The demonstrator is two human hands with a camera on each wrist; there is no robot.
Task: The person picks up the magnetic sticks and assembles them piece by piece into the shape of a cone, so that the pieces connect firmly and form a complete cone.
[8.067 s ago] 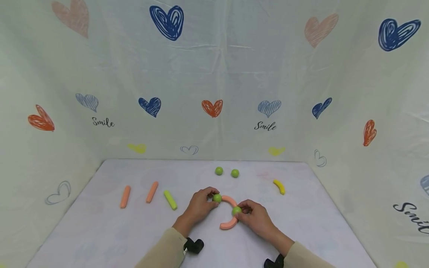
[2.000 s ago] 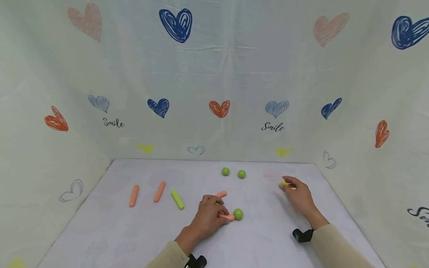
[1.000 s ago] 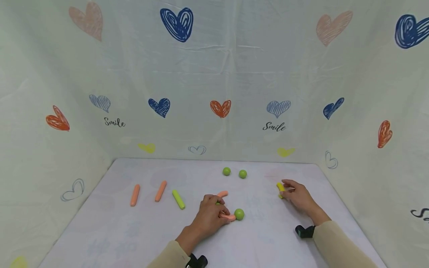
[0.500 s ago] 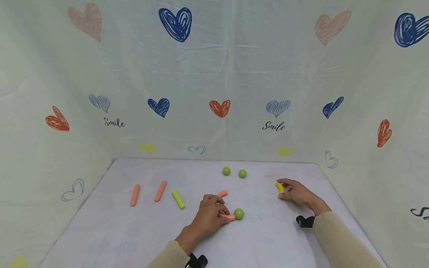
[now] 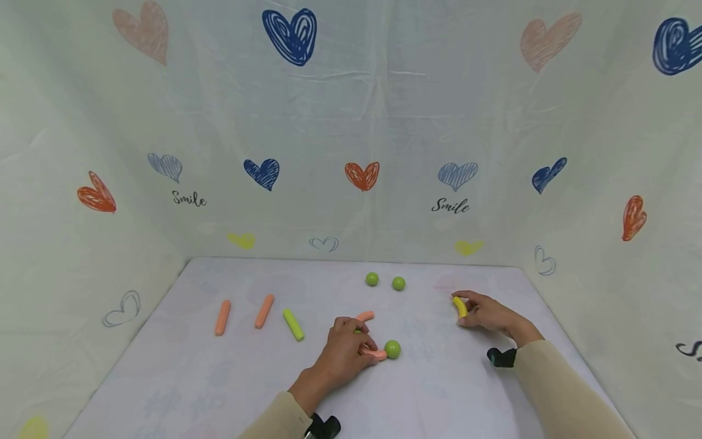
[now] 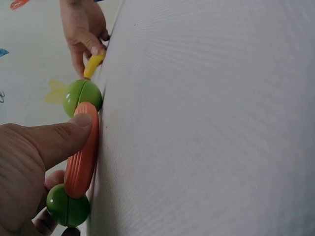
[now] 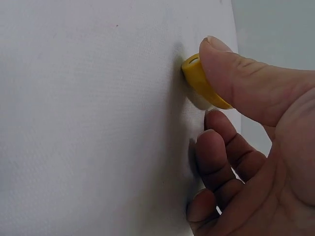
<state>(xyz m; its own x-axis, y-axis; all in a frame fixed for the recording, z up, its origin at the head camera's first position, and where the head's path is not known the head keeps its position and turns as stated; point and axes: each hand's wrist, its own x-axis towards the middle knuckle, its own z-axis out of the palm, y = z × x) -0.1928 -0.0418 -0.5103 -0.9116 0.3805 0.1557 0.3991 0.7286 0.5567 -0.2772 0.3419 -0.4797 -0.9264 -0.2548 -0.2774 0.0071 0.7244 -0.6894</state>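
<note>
My left hand (image 5: 344,349) pinches a curved salmon-pink stick (image 5: 378,354), with its thumb laid along it in the left wrist view. A green ball (image 5: 392,349) sits at that stick's right end. Another green ball (image 6: 68,205) is at the other end, mostly hidden by my fingers in the head view. Beyond it, a second curved pink stick (image 5: 365,316) shows past my fingertips. At the right, my right hand (image 5: 490,315) holds a short curved yellow stick (image 5: 459,306) between thumb and fingers, close to the tabletop. A pale spot shows on the yellow stick's end (image 7: 193,61).
On the white table (image 5: 219,378), a straight pink stick (image 5: 222,317), a second straight pink stick (image 5: 264,311) and a lime-yellow stick (image 5: 293,324) lie at left. A green ball (image 5: 372,278) and another green ball (image 5: 398,283) rest at the back. Heart-printed cloth surrounds the table.
The right hand has left the joined pieces, moved right and taken hold of the yellow stick, then turned it slightly. The left hand has shifted onto the pink stick, and the joined pieces lie turned.
</note>
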